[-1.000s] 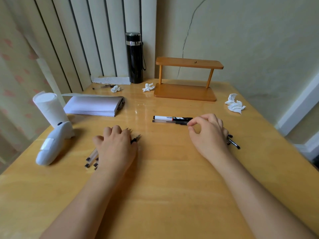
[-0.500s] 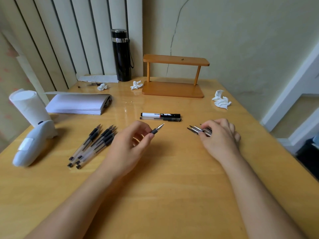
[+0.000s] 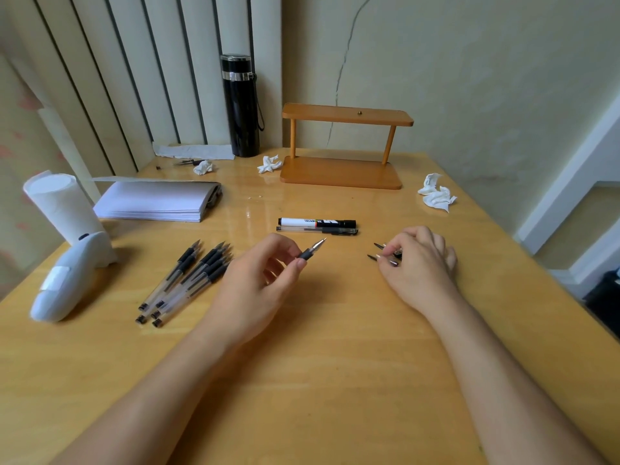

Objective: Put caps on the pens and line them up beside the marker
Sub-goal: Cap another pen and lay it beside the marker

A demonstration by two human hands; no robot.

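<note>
Head view looks down on a wooden table [image 3: 335, 380]. Far left stands a white paper roll [image 3: 63, 204], with a white plastic gadget [image 3: 72, 276] lying in front of it; I cannot tell what the gadget is. Next comes a flat stack of paper [image 3: 157, 201]. Near it lies a bunch of pens without caps [image 3: 191, 273], tips pointing away. A black bottle [image 3: 241, 105] stands at the back by the blinds. The left hand [image 3: 258, 280] pinches one open pen [image 3: 312, 251] by its black grip, tip up and to the right; the hand hides the rest of that pen. Behind it lies the marker [image 3: 318, 223], with one capped pen [image 3: 318, 231] touching its near side. A wooden shelf [image 3: 342, 142] stands behind them. The right hand [image 3: 419, 260] curls its fingers round some dark caps [image 3: 380, 246]. Only their pointed ends stick out, so I cannot count them. A crumpled tissue [image 3: 436, 194] lies further back.
</note>
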